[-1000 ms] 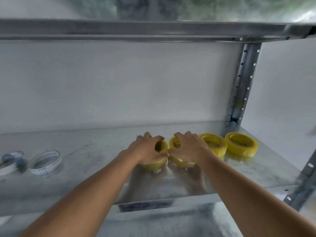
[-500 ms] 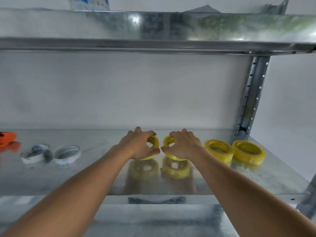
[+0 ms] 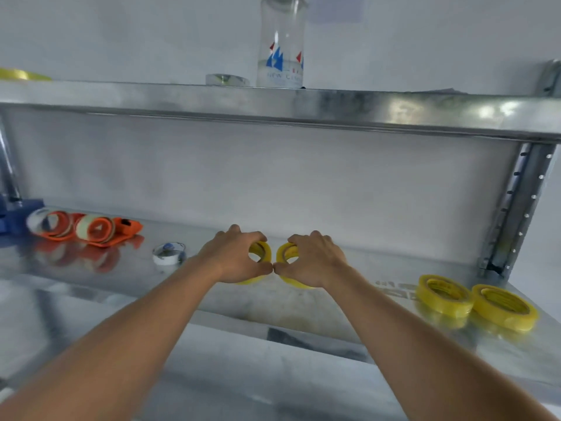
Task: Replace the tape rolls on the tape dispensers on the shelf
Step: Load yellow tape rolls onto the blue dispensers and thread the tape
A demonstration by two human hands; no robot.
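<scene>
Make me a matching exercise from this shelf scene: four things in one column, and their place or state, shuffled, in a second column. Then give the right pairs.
Things:
1. clear bottle
2. orange tape dispensers
3. left hand
4. two loose yellow tape rolls

Places or states:
A. lying flat at the right end of the lower shelf
B. gripping a yellow roll
C. standing on the upper shelf
D. lying at the left of the lower shelf

Pairs: 1-C, 2-D, 3-B, 4-A
</scene>
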